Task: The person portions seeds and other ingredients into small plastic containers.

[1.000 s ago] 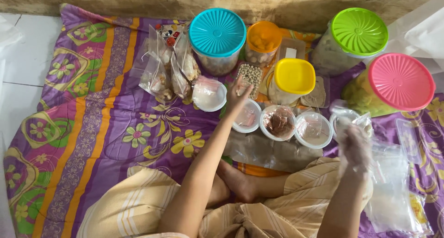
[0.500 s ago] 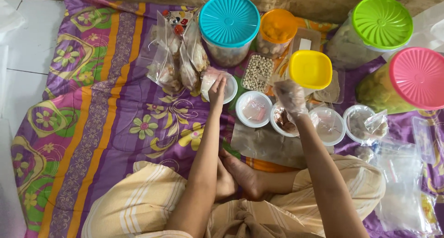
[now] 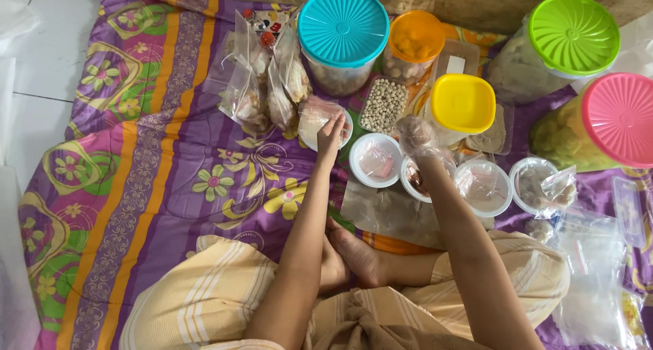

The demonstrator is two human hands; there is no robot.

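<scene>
Crinkly clear packet (image 3: pixel 314 116) pinched by left hand (image 3: pixel 331 131); plastic-wrapped right hand (image 3: pixel 416 138) seemingly closed.

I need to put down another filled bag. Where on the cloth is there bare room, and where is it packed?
Free: the floral cloth left of the left hand, below the filled bags, down to the knee. Crowded: the small white bowls around the right hand, the lidded jars behind them, and the empty bags at far right.

My only view comes from the head camera — looking steeply down, close over my lap and the patterned cloth (image 3: pixel 156 180) — no second view.
</scene>
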